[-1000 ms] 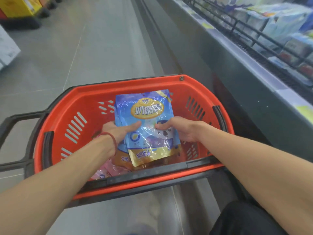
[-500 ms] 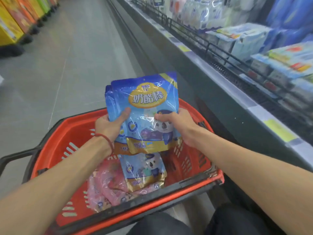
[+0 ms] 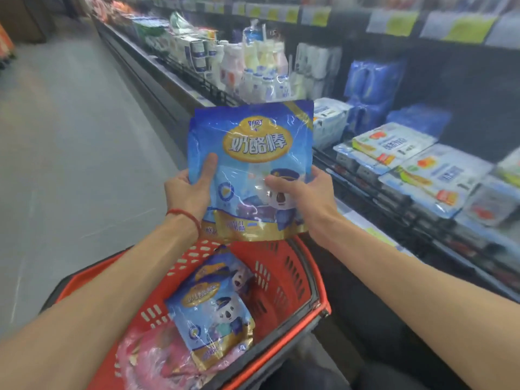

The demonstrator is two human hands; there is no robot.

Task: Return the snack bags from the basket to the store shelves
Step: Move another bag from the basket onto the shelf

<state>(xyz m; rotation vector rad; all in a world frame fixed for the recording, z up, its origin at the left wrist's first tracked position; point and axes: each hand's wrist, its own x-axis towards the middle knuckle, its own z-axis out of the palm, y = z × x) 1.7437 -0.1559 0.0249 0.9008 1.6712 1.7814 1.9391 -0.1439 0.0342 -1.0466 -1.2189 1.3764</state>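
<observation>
I hold a stack of blue snack bags (image 3: 253, 142) with gold bottoms upright above the red basket (image 3: 295, 263). My left hand (image 3: 188, 192) grips their left edge, thumb on the front. My right hand (image 3: 304, 195) grips the right edge, thumb across the cartoon figure. Another blue bag (image 3: 213, 311) lies in the basket on top of pink bags (image 3: 149, 358). The store shelves (image 3: 408, 209) run along the right, close to the held bags.
The chilled shelf on the right holds milk bottles (image 3: 261, 74), white cartons (image 3: 329, 122) and flat blue-and-white packs (image 3: 439, 170). Price tags (image 3: 394, 22) line the upper shelf edge. Grey aisle floor (image 3: 70, 136) stretches to the left.
Both hands lifted the blue bags out of the basket and raised them toward the shelves. My view turned up and right, bringing the shelves into sight.
</observation>
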